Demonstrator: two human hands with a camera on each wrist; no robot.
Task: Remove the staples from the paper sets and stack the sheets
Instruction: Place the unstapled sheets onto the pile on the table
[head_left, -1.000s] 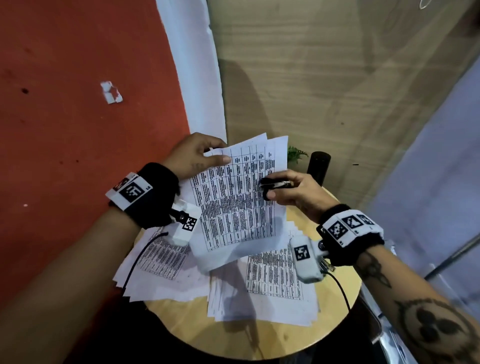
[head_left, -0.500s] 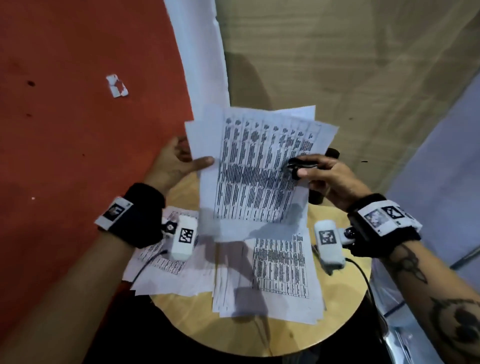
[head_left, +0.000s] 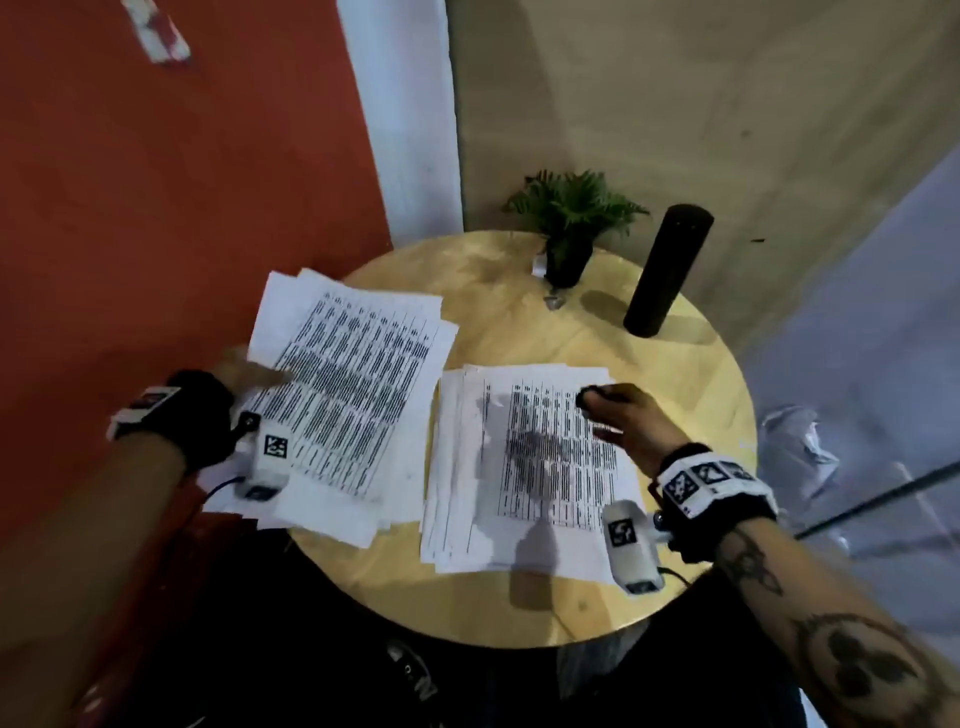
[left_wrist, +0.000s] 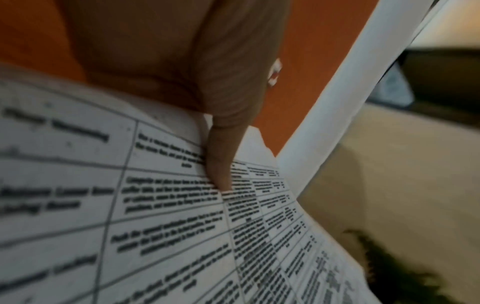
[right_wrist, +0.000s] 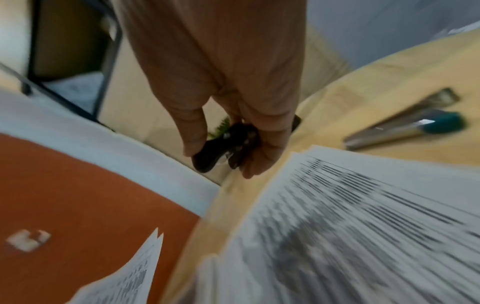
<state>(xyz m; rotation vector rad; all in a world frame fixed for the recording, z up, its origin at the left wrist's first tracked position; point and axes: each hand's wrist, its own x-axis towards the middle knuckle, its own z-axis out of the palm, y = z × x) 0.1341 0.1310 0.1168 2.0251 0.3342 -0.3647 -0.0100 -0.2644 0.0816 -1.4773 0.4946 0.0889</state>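
Note:
Two lots of printed sheets lie on the round wooden table (head_left: 519, 613). My left hand (head_left: 249, 374) pinches the paper set (head_left: 348, 384) at its left edge, over the left pile; my thumb (left_wrist: 221, 156) lies on top of the printed page (left_wrist: 155, 226) and the fingers under it are hidden. The right stack of sheets (head_left: 530, 467) lies flat beside it. My right hand (head_left: 623, 421) hovers over that stack's far right corner and grips a black staple remover (head_left: 589, 397), which is also seen in the right wrist view (right_wrist: 223, 144) above the blurred stack (right_wrist: 363, 226).
A small potted fern (head_left: 571, 223) and a tall black cylinder (head_left: 665, 270) stand at the table's far edge. A metallic tool with a teal tip (right_wrist: 415, 127) lies on the table to the right of my right hand. The floor to the left is red (head_left: 156, 208).
The paper set was held up in both hands; now it is down at the left pile in my left hand alone. My right hand let go and moved over the right stack.

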